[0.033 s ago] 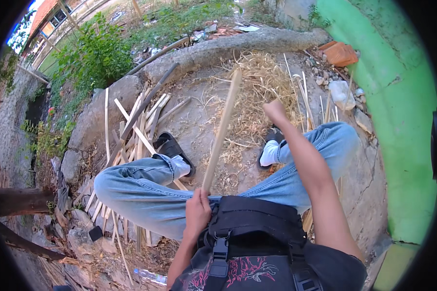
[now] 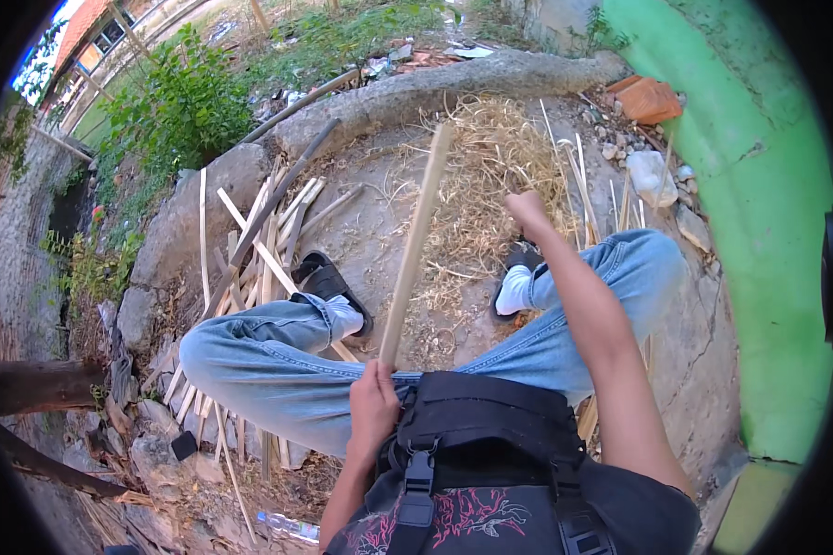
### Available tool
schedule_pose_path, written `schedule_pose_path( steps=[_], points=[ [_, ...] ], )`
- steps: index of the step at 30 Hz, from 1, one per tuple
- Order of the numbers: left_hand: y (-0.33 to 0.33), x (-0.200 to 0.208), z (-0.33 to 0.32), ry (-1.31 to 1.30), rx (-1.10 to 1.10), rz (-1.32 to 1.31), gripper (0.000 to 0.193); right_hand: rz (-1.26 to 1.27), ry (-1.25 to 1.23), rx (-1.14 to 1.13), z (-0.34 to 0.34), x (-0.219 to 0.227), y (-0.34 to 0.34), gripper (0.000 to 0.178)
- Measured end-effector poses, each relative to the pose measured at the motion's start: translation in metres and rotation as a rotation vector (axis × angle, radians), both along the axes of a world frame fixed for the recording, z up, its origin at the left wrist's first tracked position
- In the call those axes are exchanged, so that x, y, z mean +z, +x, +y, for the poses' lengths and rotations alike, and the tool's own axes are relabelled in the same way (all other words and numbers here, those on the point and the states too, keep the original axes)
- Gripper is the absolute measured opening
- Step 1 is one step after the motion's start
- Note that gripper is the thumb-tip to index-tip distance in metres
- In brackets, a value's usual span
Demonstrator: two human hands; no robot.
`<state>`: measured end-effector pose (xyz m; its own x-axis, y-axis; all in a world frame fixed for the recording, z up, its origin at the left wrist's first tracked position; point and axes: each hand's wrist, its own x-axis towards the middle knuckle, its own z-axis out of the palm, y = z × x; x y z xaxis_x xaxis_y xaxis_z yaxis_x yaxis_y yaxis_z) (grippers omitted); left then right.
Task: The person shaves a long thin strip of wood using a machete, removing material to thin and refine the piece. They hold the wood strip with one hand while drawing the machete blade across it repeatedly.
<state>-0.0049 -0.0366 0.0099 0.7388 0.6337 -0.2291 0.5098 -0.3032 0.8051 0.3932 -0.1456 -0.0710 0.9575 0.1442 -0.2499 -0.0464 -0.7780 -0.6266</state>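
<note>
My left hand point(image 2: 374, 403) is closed around the lower end of a long pale wooden strip point(image 2: 416, 245) at my lap. The strip slants up and away from me, its far end over the shavings. Out ahead, on the right, my right hand point(image 2: 528, 215) forms a fist above the shavings, apart from the strip. Whatever that fist holds, if anything, is hidden. Beneath lies a heap of curly tan shavings point(image 2: 500, 153), spread between my sandalled feet.
Several split strips point(image 2: 268, 236) are piled on the left, a dark pole point(image 2: 268, 213) across them. More thin strips point(image 2: 578, 185) lie at the right. A low concrete ridge point(image 2: 416, 97) curves behind the shavings. A green wall point(image 2: 768, 231), an orange brick piece point(image 2: 648, 99) and stones border the right.
The far end of the wooden strip has swung slightly left. My left hand has shifted a touch left with it, while my right fist is nearly where it was.
</note>
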Motion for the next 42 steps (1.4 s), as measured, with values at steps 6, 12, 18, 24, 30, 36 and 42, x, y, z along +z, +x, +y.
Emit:
schedule_pose_path(
  steps=[6, 12, 18, 24, 30, 36, 42],
  points=[
    [-0.036, 0.027, 0.013, -0.384, 0.091, 0.06, 0.031, 0.662, 0.858, -0.254, 0.02, 0.048, -0.042, 0.037],
    [-0.07, 0.049, 0.023, -0.425, -0.023, 0.227, 0.03, 0.707, 1.149, -0.091, 0.05, 0.079, -0.102, 0.034],
    [-0.078, 0.096, 0.049, -0.085, -0.269, 0.486, 0.029, 0.686, 1.155, 0.003, 0.059, 0.081, -0.12, 0.022],
    [0.002, 0.069, 0.054, 0.401, -0.109, -0.108, 0.032, 0.677, 1.133, 0.092, 0.06, 0.096, -0.136, 0.019],
    [0.046, 0.024, 0.037, -0.02, -0.119, 0.013, 0.027, 0.708, 1.139, 0.161, 0.055, 0.09, -0.145, 0.026],
    [0.072, 0.009, 0.044, -0.804, 0.055, -0.27, 0.028, 0.277, 0.787, 0.226, 0.041, 0.092, -0.131, 0.032],
    [0.087, 0.003, 0.04, -0.798, 0.038, -0.227, 0.032, -0.303, 0.259, 0.639, 0.029, 0.113, -0.123, 0.031]
  ],
)
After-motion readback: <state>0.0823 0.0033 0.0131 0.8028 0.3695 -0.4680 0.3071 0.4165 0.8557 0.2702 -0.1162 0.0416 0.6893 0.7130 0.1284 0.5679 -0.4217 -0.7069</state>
